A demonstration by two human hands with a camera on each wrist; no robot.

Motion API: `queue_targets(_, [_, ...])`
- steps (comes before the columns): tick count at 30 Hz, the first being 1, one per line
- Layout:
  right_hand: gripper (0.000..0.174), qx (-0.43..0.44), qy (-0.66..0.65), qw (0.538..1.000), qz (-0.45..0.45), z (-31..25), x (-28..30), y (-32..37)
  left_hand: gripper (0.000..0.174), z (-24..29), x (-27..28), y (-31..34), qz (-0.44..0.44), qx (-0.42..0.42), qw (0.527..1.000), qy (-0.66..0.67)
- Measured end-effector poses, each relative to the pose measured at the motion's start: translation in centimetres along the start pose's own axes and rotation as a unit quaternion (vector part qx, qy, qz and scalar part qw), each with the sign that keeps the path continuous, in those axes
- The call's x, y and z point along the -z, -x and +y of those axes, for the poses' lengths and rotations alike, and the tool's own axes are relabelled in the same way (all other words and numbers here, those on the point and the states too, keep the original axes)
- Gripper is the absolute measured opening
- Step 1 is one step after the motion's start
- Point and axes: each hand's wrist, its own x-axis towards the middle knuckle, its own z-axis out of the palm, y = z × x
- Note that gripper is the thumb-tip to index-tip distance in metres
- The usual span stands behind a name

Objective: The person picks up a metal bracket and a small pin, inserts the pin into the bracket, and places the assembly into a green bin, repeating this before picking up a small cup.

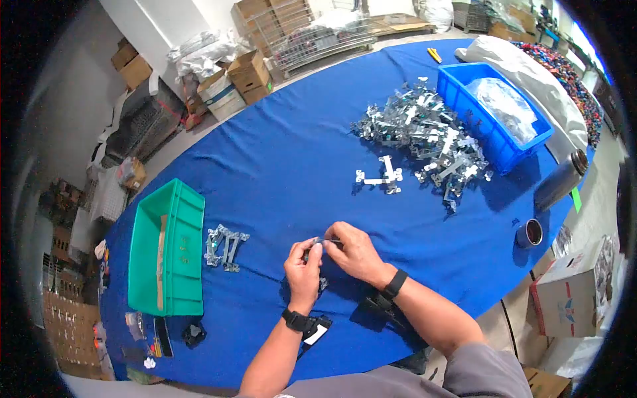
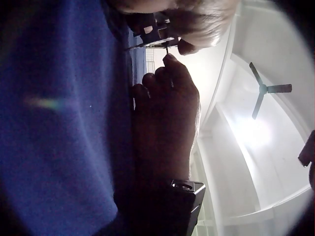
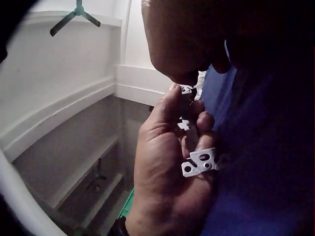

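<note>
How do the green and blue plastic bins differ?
The green plastic bin sits left, beside a small cluster of metal brackets; the blue plastic bin sits far right, beside a big heap. The green holds a long strip, the blue a clear plastic bag. Both are open rectangles.

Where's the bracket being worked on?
Head view, low centre of the blue table: metal bracket pinched between left hand and right hand, just right of the bracket stack beside the green bin.
</note>
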Motion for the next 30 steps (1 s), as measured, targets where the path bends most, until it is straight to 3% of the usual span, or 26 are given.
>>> queue_targets(5, [0.011, 0.040, 0.020, 0.999, 0.014, 0.1, 0.0, 0.1, 0.014, 0.4, -0.2, 0.1, 0.013, 0.014, 0.999, 0.040])
queue_targets(13, [0.015, 0.007, 0.047, 0.999, 0.006, -0.2, -0.2, 0.4, 0.014, 0.3, 0.1, 0.2, -0.014, 0.025, 0.999, 0.042])
queue_targets(16, [0.017, 0.011, 0.063, 0.998, -0.003, -0.1, 0.0, 0.2, 0.016, 0.3, -0.1, -0.1, 0.005, 0.000, 1.000, -0.026])
queue_targets(24, [0.017, 0.028, 0.127, 0.991, 0.010, 0.5, -0.3, 0.2, 0.014, -0.6, -0.2, -0.1, 0.020, -0.043, 0.998, -0.044])
queue_targets(30, [0.022, -0.030, 0.041, 0.999, 0.009, -0.4, 0.0, 0.1, 0.016, -0.6, -0.2, -0.2, 0.016, -0.029, 0.999, -0.034])
